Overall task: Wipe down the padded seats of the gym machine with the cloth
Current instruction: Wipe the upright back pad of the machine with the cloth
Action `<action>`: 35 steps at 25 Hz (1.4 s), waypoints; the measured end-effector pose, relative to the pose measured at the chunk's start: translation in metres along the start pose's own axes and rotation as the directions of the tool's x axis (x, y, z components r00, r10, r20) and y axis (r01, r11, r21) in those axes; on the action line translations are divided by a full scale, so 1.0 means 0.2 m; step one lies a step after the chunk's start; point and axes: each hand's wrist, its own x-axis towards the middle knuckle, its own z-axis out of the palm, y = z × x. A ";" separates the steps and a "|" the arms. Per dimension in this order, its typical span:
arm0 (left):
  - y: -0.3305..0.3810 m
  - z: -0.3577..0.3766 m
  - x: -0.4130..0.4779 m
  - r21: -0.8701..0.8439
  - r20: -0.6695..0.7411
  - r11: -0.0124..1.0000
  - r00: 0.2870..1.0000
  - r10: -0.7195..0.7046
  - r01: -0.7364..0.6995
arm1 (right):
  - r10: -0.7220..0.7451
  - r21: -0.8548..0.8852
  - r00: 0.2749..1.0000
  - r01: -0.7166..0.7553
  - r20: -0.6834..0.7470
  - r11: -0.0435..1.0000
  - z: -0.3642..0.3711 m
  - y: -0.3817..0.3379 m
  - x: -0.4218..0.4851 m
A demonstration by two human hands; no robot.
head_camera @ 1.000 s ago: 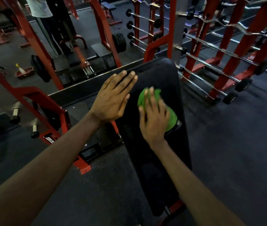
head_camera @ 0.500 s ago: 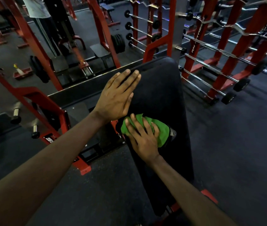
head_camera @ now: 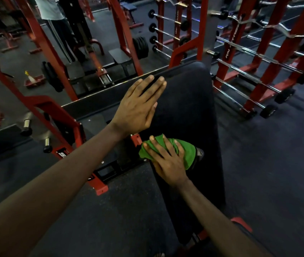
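red frames (head_camera: 51, 51) surround the black padded seat (head_camera: 190, 112). bunched green cloth (head_camera: 188, 153) sits at its left edge, lower than before, pressed under the right hand (head_camera: 166, 164), fingers spread; left hand (head_camera: 138, 108) stays flat.

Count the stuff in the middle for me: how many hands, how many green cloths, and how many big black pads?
hands: 2 (left hand, right hand)
green cloth: 1
black pad: 1
total: 4
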 end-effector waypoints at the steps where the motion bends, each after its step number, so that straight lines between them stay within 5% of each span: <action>1: 0.00 -0.01 0.00 0.008 0.005 1.000 1.000 -0.009 0.009 | -0.007 -0.013 1.000 0.007 0.026 1.000 0.02 0.01 -0.07; 4: 0.09 0.00 -0.01 0.033 0.001 0.996 0.997 -0.081 0.081 | 0.007 -0.056 0.995 -0.001 0.096 0.998 0.07 0.12 -0.33; 9: 0.35 0.10 -0.24 0.120 0.147 0.993 0.989 -0.021 0.003 | 0.058 0.041 0.993 -0.063 0.102 0.997 0.06 0.18 -0.33; 12: 0.37 0.13 -0.26 0.175 0.150 0.985 0.988 -0.031 0.004 | 0.272 0.118 0.962 -0.271 0.008 0.955 0.02 0.19 -0.18; 16: 0.37 0.12 -0.24 0.192 0.165 0.981 0.986 -0.032 0.000 | 0.615 0.212 0.785 -0.590 -0.077 0.779 -0.02 0.21 0.02; 23: 0.35 0.15 -0.27 0.163 0.083 0.987 0.997 0.001 -0.015 | 0.430 0.146 0.900 -0.435 0.071 0.888 0.11 0.03 -0.37; 32: 0.34 0.19 -0.28 0.165 0.046 0.986 0.999 0.015 -0.022 | 0.681 0.146 0.721 -0.666 -0.127 0.732 -0.07 0.21 0.21; 35: 0.35 0.20 -0.28 0.155 0.026 0.988 1.000 0.009 -0.013 | 0.673 0.125 0.722 -0.661 -0.162 0.740 -0.07 0.23 0.25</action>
